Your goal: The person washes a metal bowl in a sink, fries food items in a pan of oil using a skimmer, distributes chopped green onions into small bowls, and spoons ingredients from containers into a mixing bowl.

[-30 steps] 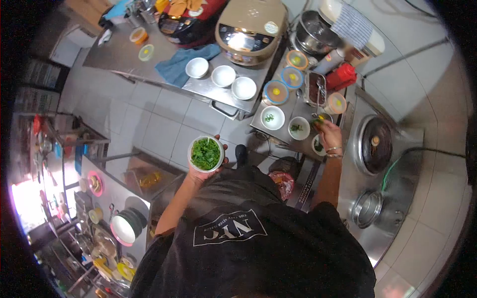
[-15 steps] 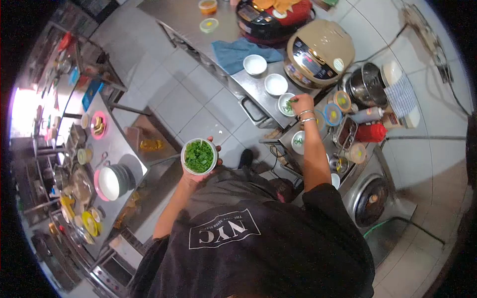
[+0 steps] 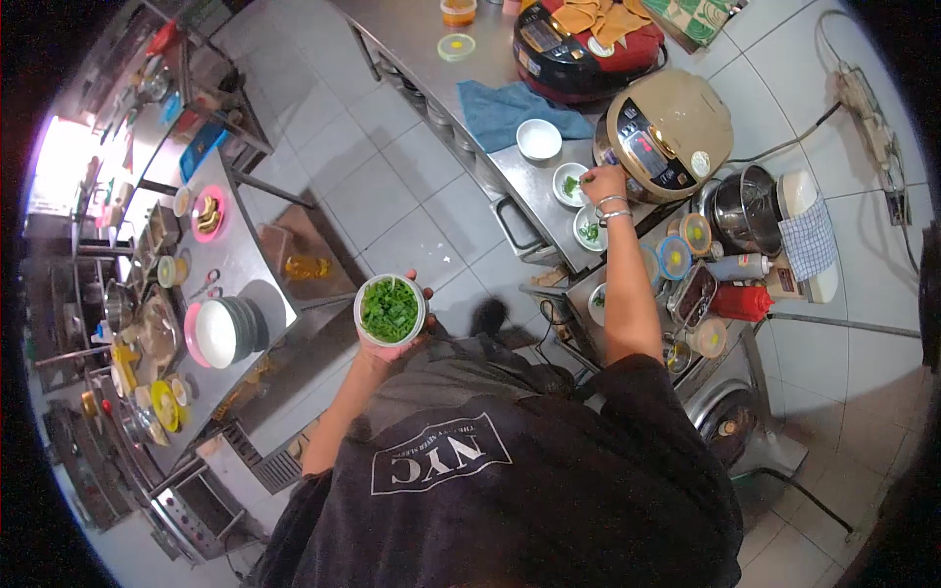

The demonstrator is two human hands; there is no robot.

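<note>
My left hand is wrapped round a white tub, holding it up in front of my body. Chopped green onions fill the tub nearly to its rim. My right hand is pinched over the edge of a small white bowl, where some green bits lie inside. A little green shows at the fingertips. Nearer to me, another white bowl holds greens too. Farther along stands a white bowl with no greens visible in it. A further bowl is partly hidden by my right forearm.
A beige rice cooker and a red-black cooker stand beyond the bowls, near a blue cloth. Lidded tubs, a red bottle and a metal pot are at right. Stacked bowls stand left.
My right hand has moved from one bowl to the one beyond it, which now has greens in it. The left hand still holds the tub. The view has shifted slightly.
</note>
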